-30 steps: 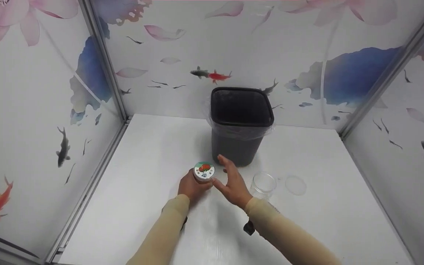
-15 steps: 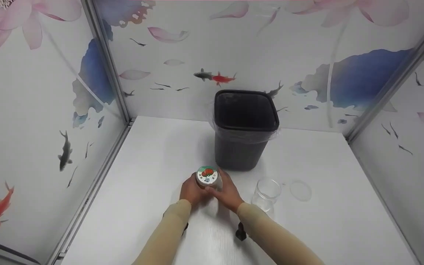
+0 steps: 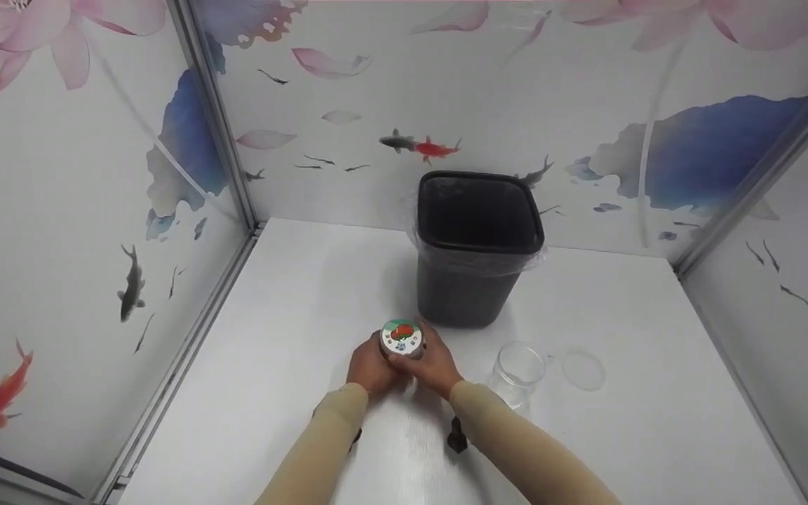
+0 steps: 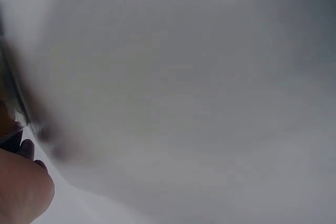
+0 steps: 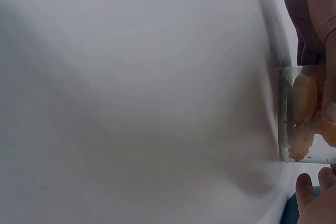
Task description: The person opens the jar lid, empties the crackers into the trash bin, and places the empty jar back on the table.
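Head view shows both hands wrapped around a small jar (image 3: 402, 348) that stands on the white table (image 3: 292, 315), just in front of the black bin (image 3: 477, 252). The left hand (image 3: 369, 368) holds the jar from the left side, with its fingers curled around the glass. The right hand (image 3: 434, 366) holds it from the right side, and its fingers are curled around the top part near the lid (image 3: 401, 337). The lid is white and green with a red picture on it, and it sits on the jar.

An open clear glass jar (image 3: 516, 369) stands in front of the bin and a bit to the right, near the right arm. A clear round lid (image 3: 583, 369) lies flat on the table, farther right of the bin than the glass jar.

Right wrist view shows the small jar (image 5: 304, 114) close up, with something light brown inside, and fingers (image 5: 310, 14) pressed on its glass. Left wrist view is mostly a grey blur.
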A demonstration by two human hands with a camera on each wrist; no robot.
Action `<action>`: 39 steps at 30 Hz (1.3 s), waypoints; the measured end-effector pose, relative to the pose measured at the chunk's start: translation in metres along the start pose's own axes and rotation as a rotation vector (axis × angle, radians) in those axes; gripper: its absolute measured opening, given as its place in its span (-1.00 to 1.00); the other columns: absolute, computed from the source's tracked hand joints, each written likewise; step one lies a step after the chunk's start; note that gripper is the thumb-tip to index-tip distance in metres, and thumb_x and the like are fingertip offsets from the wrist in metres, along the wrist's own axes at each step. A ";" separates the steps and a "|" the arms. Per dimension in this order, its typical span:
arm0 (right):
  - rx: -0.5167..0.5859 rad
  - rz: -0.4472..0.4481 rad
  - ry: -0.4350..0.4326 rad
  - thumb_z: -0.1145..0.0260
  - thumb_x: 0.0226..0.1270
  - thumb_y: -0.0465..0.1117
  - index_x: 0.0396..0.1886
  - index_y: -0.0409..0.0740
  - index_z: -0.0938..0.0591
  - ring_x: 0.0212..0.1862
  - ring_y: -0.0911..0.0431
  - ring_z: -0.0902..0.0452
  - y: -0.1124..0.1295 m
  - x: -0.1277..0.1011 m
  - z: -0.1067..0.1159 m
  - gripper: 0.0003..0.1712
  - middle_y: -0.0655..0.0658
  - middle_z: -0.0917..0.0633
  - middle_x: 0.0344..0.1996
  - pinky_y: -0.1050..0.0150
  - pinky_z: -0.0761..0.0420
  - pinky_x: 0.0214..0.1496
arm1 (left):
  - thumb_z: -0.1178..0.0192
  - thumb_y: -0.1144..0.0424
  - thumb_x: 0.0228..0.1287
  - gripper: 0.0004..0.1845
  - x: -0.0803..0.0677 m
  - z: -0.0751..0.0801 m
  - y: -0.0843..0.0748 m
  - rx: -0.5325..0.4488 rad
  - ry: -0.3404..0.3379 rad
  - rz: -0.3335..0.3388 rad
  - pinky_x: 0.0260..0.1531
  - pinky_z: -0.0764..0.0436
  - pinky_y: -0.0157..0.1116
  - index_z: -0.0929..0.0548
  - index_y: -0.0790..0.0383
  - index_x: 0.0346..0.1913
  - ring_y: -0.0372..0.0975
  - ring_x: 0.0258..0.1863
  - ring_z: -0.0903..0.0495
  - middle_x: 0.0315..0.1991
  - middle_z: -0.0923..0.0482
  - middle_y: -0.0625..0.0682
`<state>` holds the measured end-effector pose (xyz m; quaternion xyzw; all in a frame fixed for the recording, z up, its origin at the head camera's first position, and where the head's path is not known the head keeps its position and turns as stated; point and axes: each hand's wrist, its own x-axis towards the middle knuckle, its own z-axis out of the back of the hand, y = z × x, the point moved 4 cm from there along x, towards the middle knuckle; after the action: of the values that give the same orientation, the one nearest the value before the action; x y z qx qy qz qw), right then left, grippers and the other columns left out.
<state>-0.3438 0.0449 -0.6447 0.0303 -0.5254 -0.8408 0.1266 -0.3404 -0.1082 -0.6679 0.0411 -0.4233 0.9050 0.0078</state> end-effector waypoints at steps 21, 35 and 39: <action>-0.027 0.042 -0.004 -0.67 -0.21 0.24 0.50 -0.06 -0.31 0.34 0.08 -0.35 -0.005 0.012 0.005 0.26 -0.04 -0.44 0.36 0.07 -0.28 0.41 | -0.59 -0.05 -0.17 -0.07 0.000 0.003 -0.003 -0.048 0.036 -0.108 0.15 -0.52 -0.13 -0.48 0.28 0.30 -0.13 0.12 -0.57 0.11 -0.60 0.06; 0.028 0.041 0.009 -0.72 -0.24 0.13 0.47 -0.05 -0.36 0.29 0.12 -0.39 -0.009 0.012 0.001 0.22 -0.02 -0.48 0.32 0.12 -0.30 0.37 | -0.57 -0.12 -0.20 -0.05 -0.001 0.006 0.003 -0.030 0.068 -0.115 0.18 -0.49 -0.19 -0.47 0.27 0.29 -0.17 0.13 -0.55 0.11 -0.60 0.04; 0.031 0.033 0.004 -0.72 -0.24 0.13 0.47 -0.03 -0.37 0.30 0.10 -0.39 -0.010 0.011 0.001 0.21 -0.03 -0.47 0.34 0.10 -0.29 0.38 | -0.59 -0.13 -0.22 -0.02 -0.001 0.004 0.004 -0.036 0.080 -0.105 0.19 -0.49 -0.18 -0.47 0.26 0.30 -0.16 0.13 -0.55 0.12 -0.60 0.04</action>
<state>-0.3566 0.0469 -0.6527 0.0252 -0.5387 -0.8302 0.1411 -0.3395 -0.1141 -0.6685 0.0268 -0.4362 0.8965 0.0729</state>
